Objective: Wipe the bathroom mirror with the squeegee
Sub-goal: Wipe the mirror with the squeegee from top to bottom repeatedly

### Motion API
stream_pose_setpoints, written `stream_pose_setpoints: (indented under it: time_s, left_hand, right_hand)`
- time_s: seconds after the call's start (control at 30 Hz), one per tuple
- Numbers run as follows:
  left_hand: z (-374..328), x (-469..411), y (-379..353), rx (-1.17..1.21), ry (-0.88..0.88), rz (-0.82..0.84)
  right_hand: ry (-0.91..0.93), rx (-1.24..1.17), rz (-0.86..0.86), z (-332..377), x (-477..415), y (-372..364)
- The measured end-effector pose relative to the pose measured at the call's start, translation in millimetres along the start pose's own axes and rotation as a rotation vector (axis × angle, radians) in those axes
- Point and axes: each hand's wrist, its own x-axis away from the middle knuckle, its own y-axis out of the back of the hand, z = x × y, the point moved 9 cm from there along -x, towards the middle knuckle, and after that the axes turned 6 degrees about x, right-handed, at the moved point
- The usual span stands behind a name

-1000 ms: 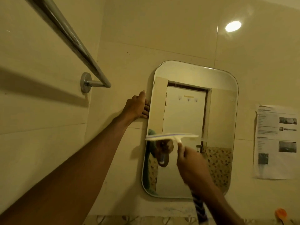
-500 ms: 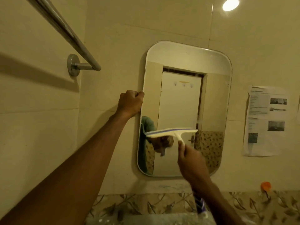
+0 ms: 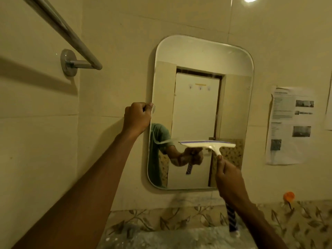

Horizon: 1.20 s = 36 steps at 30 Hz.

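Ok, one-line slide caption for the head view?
Right hand holds squeegee against lower mirror; left hand grips its left edge.

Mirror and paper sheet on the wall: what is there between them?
Only bare tile wall lies between the mirror and the paper sheet; nothing hangs there. The head view shows it.

— Where are you standing?
— You're in a bathroom: cream tiles (image 3: 116, 42) cover the walls, and a mirror (image 3: 201, 56) hangs on them.
— Anything else?
— A chrome rail (image 3: 59, 27) is fixed at your left, a leaf-patterned tile band (image 3: 161, 220) runs below, and the mirror reflects a door with hooks.
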Motion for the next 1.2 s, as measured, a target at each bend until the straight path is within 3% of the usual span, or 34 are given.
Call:
stream_pose_setpoints:
  time_s: [0.1, 0.27, 0.4, 0.57, 0.67, 0.83, 0.93, 1.1, 1.2]
  left_hand:
    - [0, 3, 0, -0.002, -0.004, 0.007]
    - [1, 4, 1, 0.000, -0.014, -0.007]
    - [2, 3, 0, 0.006, -0.015, -0.018]
    - [0, 5, 1, 0.005, -0.018, -0.016]
    - [-3, 8, 3, 0.000, -0.023, -0.031]
    - [2, 8, 2, 0.045, 0.021, -0.029]
    - [5, 6, 1, 0.051, 0.026, -0.027]
    - [3, 7, 1, 0.034, 0.020, -0.035]
    - [3, 8, 1, 0.048, 0.030, -0.020]
  right_hand:
    - [0.020, -0.020, 0.021, 5, -39, 32]
    - [0.081, -0.049, -0.126, 24, -119, 88]
    - [0.051, -0.027, -0.146, -18, -71, 47]
    - [-0.090, -0.004, -0.031, -68, 11, 13]
    - [-0.069, -0.044, 0.019, -55, -18, 37]
    - [0.026, -0.074, -0.130, -12, -101, 80]
    - [0.009, -0.065, -0.118, -38, -72, 50]
    - [-0.173, 0.005, -0.063, -104, 39, 0]
    - [-0.201, 0.021, -0.006, -104, 43, 5]
